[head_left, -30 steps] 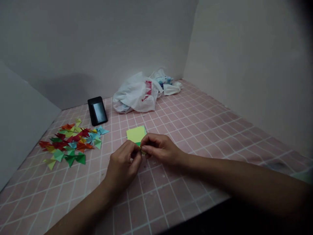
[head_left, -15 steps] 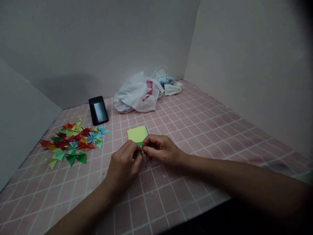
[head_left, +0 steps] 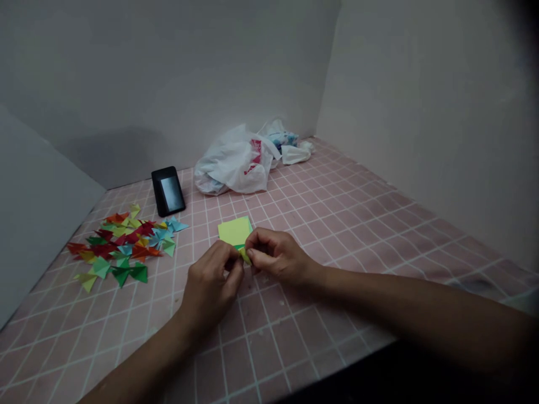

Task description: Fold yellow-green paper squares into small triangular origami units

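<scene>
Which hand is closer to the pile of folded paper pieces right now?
Left. The left hand is nearer, to the right of the pile of folded paper pieces and not touching it; the right hand is farther, beyond the left hand.

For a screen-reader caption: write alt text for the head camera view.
The left hand and right hand pinch a small folded yellow paper beside a yellow-green paper square on a pink grid mat. Folded multicoloured paper pieces lie to the left; a black phone and white plastic bag sit beyond.

3 plain grey walls (head_left: 168, 73) enclose a pink grid-lined tabletop (head_left: 328, 224) in dim light.
</scene>
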The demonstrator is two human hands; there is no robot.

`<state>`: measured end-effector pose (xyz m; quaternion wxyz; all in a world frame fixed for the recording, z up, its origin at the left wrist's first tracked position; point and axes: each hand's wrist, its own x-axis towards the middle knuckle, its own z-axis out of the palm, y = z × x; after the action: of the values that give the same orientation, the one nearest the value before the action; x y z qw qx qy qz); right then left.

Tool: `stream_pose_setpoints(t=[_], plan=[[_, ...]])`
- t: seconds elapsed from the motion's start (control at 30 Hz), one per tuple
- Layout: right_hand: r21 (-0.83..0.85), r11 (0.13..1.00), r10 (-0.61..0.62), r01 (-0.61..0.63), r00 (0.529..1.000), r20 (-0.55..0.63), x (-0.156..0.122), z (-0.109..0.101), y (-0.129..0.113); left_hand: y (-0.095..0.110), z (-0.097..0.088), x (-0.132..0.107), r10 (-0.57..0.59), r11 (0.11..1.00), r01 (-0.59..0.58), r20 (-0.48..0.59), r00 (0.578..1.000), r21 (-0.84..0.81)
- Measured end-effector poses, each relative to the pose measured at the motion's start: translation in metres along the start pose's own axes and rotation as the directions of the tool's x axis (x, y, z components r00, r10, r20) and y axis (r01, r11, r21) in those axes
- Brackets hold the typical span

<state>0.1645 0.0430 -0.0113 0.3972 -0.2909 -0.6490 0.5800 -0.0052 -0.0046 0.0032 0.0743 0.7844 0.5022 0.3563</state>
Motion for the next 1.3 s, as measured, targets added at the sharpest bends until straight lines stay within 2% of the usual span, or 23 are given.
stream_pose_setpoints(t=[0.17,0.3,0.4,0.5,0.6,0.7,0.83,0.97,1.03,1.1,1.2,1.3], plan=[[0.091,0.994,0.062,-0.057,0.996,-0.056,0.0009,0.0000,-0.0009,-0.0005,0.0004,-0.0005,-0.024,0.998,0.022,-0.035,0.999,-0.052],[0.201,0.973,0.139,-0.115,0.984,-0.111,0.0032,0.0004,-0.0039,-0.0011,-0.0003,0.0000,0.013,0.999,-0.017,-0.086,0.996,-0.046],[0.242,0.956,0.204,-0.169,0.970,-0.129,0.0048,0.0006,-0.0034,-0.0032,-0.0005,0.0008,0.058,0.998,-0.056,-0.111,0.992,0.017],[0.242,0.948,0.230,-0.206,0.970,-0.074,0.0041,0.0010,-0.0011,-0.0062,-0.0004,0.0013,0.169,0.977,-0.155,-0.088,0.982,0.149],[0.232,0.963,0.151,-0.140,0.988,-0.030,0.0018,0.0013,0.0010,-0.0076,-0.0005,0.0011,0.224,0.945,-0.210,-0.030,0.974,0.252],[0.222,0.973,0.073,-0.066,0.997,-0.024,0.0007,0.0014,0.0019,-0.0072,-0.0004,0.0011,0.250,0.933,-0.233,-0.029,0.968,0.275],[0.192,0.980,0.054,-0.050,0.998,-0.019,0.0018,0.0012,0.0033,-0.0068,-0.0001,0.0018,0.282,0.931,-0.258,-0.059,0.958,0.260],[0.191,0.981,0.031,-0.034,0.999,0.019,0.0034,-0.0009,0.0039,-0.0066,0.0001,0.0015,0.241,0.962,-0.224,-0.105,0.965,0.154],[0.110,0.994,-0.016,0.014,1.000,0.021,0.0040,-0.0029,0.0025,-0.0062,0.0003,0.0013,0.218,0.972,-0.205,-0.111,0.970,0.115],[-0.038,0.993,-0.114,0.115,0.993,0.020,0.0043,-0.0051,0.0001,-0.0056,0.0005,0.0013,0.201,0.977,-0.192,-0.107,0.974,0.091],[-0.257,0.915,-0.310,0.311,0.950,0.045,0.0037,-0.0071,-0.0031,-0.0048,0.0006,0.0018,0.183,0.982,-0.178,-0.097,0.978,0.058],[-0.349,0.848,-0.395,0.400,0.914,0.088,0.0024,-0.0067,-0.0042,-0.0045,0.0004,0.0022,0.175,0.984,-0.172,-0.090,0.980,0.039]])
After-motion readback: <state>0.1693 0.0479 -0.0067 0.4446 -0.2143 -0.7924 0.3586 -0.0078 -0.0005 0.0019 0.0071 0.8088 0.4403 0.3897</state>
